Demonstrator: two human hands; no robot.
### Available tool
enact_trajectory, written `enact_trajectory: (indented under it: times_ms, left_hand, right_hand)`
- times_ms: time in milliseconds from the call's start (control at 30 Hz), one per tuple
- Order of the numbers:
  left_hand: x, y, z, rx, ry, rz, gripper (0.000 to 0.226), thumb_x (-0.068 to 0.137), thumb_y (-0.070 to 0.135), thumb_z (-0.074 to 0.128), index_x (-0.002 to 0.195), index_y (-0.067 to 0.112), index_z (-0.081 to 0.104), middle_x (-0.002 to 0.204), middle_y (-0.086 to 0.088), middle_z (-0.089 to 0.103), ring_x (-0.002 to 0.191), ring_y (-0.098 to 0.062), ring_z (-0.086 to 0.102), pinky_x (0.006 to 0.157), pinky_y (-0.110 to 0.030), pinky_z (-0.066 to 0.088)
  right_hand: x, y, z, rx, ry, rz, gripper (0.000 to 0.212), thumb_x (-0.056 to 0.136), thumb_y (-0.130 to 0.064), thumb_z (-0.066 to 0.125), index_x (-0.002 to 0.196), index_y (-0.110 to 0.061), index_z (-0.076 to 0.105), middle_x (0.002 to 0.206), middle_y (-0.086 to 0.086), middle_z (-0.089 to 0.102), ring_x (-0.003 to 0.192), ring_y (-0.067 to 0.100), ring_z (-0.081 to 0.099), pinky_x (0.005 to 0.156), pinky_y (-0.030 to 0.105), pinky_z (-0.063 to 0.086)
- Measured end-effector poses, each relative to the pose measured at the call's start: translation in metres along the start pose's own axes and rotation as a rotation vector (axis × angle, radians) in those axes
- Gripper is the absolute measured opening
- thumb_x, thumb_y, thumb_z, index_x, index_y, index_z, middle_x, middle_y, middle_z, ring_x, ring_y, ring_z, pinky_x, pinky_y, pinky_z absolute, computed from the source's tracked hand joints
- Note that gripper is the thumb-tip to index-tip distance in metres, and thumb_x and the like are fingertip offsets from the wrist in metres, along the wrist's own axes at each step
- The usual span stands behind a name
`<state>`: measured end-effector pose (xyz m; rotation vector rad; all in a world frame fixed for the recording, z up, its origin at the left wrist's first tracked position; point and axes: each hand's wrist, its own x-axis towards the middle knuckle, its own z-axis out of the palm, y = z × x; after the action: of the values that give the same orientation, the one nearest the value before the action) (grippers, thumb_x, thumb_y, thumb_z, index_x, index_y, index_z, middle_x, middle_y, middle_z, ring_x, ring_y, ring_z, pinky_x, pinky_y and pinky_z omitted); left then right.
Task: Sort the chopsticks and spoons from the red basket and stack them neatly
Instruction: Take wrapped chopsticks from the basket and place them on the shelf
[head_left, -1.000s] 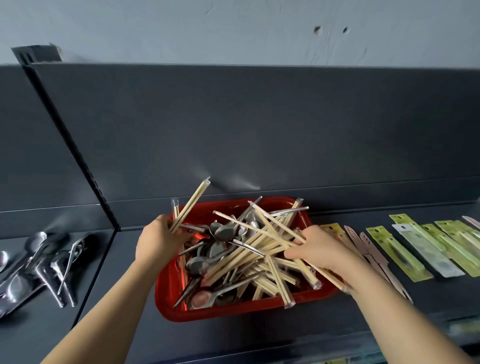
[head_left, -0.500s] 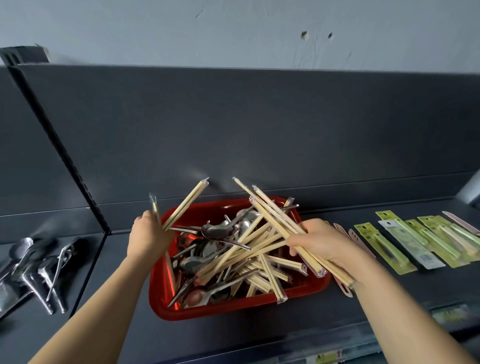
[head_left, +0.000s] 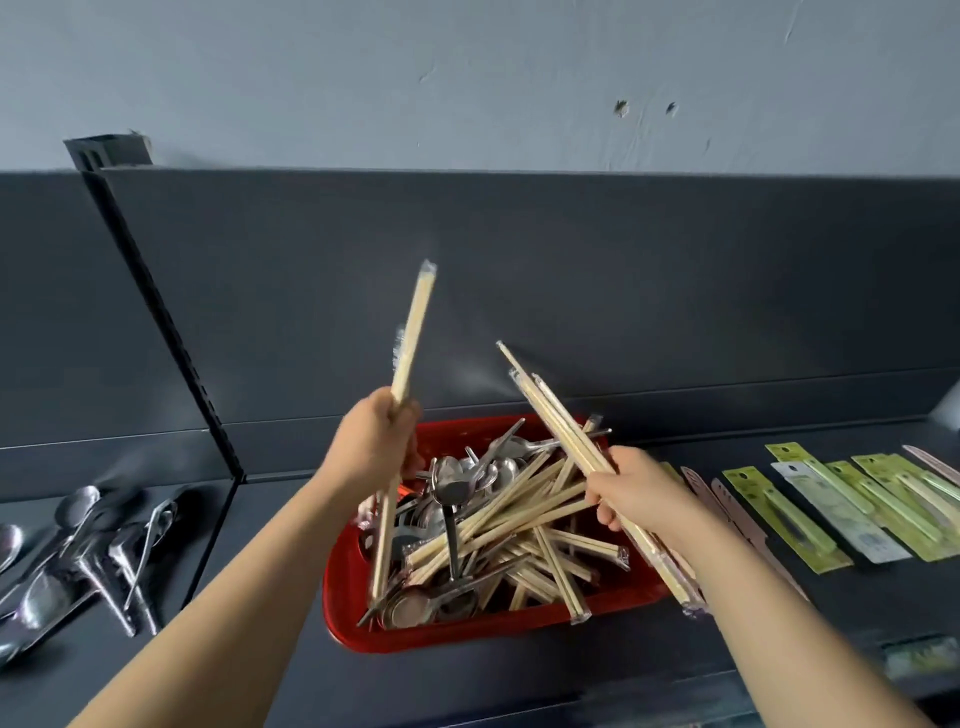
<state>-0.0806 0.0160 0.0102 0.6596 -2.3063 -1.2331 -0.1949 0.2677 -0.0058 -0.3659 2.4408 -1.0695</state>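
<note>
Now each hand's grip clasps wrapped chopsticks, left (head_left: 375, 441) and right (head_left: 640, 491), above the red basket (head_left: 467, 631).

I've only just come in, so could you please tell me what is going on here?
A person is sorting cutlery from a red basket on a dark shelf. The left hand holds wrapped chopsticks upright; the right hand grips a bundle. Many chopsticks and spoons remain inside the basket.
</note>
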Motion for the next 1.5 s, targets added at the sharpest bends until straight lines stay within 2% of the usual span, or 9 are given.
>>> enact_trajectory:
  times_ms: [133,233,367,633,733,867,1000,1333,1500]
  left_hand:
    - [-0.005,-0.010,0.038,0.089,-0.258,-0.088,0.024,0.080,0.029,0.077,0.078,0.010,0.061,0.056,0.001,0.062,0.036,-0.007,0.052,0.037,-0.020,0.042]
    - [-0.007,-0.021,0.063,0.247,-0.355,-0.162,0.036,0.062,0.029,0.089,0.081,0.011,0.065,0.072,-0.003,0.069,0.056,-0.014,0.062,0.050,-0.032,0.055]
    - [-0.010,-0.031,0.078,0.362,-0.374,-0.192,0.048,0.054,0.031,0.090,0.087,0.015,0.060,0.076,0.002,0.066,0.066,-0.011,0.063,0.050,-0.024,0.051]
    - [-0.003,-0.041,0.068,0.255,-0.428,-0.232,0.010,0.068,0.019,0.074,0.072,0.011,0.070,0.058,0.003,0.065,0.049,-0.009,0.059,0.050,-0.022,0.047]
    - [-0.001,-0.040,0.058,0.266,-0.409,-0.232,0.016,0.072,0.027,0.075,0.071,0.013,0.068,0.062,0.002,0.065,0.055,-0.012,0.059,0.054,-0.027,0.047]
    - [0.000,-0.031,0.046,0.200,-0.356,-0.191,0.030,0.080,0.037,0.073,0.077,0.008,0.071,0.067,-0.004,0.069,0.057,-0.015,0.060,0.058,-0.030,0.049]
    - [-0.002,-0.011,0.041,0.024,-0.386,-0.138,0.023,0.090,0.036,0.066,0.083,0.014,0.068,0.073,0.001,0.075,0.054,-0.006,0.062,0.054,-0.024,0.051]
    - [-0.007,0.015,0.019,-0.328,-0.199,-0.084,0.036,0.084,0.048,0.064,0.083,0.013,0.071,0.068,0.001,0.073,0.046,-0.006,0.052,0.045,-0.023,0.046]
    - [-0.010,0.009,-0.025,-0.447,-0.066,-0.062,0.035,0.078,0.050,0.069,0.068,0.017,0.074,0.054,-0.008,0.055,0.041,-0.012,0.040,0.041,-0.024,0.038]
  right_hand:
    - [0.003,0.010,0.009,0.007,-0.006,0.077,0.057,0.086,-0.006,0.052,0.141,-0.002,0.037,0.072,0.005,0.058,0.048,0.010,0.043,0.045,0.023,0.037]
    - [0.005,0.016,0.008,0.008,0.014,0.089,0.044,0.088,-0.008,0.053,0.130,0.001,0.047,0.073,0.004,0.056,0.048,0.009,0.045,0.044,0.022,0.038]
    - [0.008,0.022,0.006,0.006,0.026,0.081,0.064,0.090,-0.017,0.063,0.147,-0.008,0.033,0.076,0.003,0.066,0.053,0.007,0.056,0.042,0.013,0.041]
    - [0.027,0.023,0.015,-0.054,-0.010,0.071,0.062,0.089,-0.016,0.061,0.146,-0.014,0.037,0.085,0.002,0.071,0.068,0.013,0.070,0.065,0.028,0.060]
    - [0.036,0.023,0.018,-0.065,0.077,0.065,0.044,0.088,-0.018,0.062,0.131,-0.014,0.053,0.075,0.000,0.069,0.049,0.003,0.061,0.047,0.019,0.049]
    - [0.041,0.018,0.016,-0.029,0.199,-0.033,0.015,0.085,-0.019,0.067,0.097,-0.024,0.060,0.074,0.000,0.067,0.052,0.012,0.062,0.051,0.029,0.052]
    - [0.035,0.002,0.005,-0.147,0.265,-0.193,0.016,0.082,-0.022,0.069,0.098,-0.024,0.068,0.070,-0.006,0.066,0.061,0.017,0.065,0.058,0.038,0.058]
    - [0.020,-0.052,-0.016,-0.168,0.454,-0.557,0.021,0.090,-0.023,0.065,0.111,-0.020,0.067,0.069,-0.016,0.053,0.055,0.000,0.047,0.049,0.010,0.032]
    - [0.023,-0.106,0.003,-0.159,0.423,-0.706,0.028,0.091,-0.025,0.064,0.119,-0.021,0.064,0.087,-0.013,0.063,0.073,0.005,0.059,0.062,0.020,0.046]
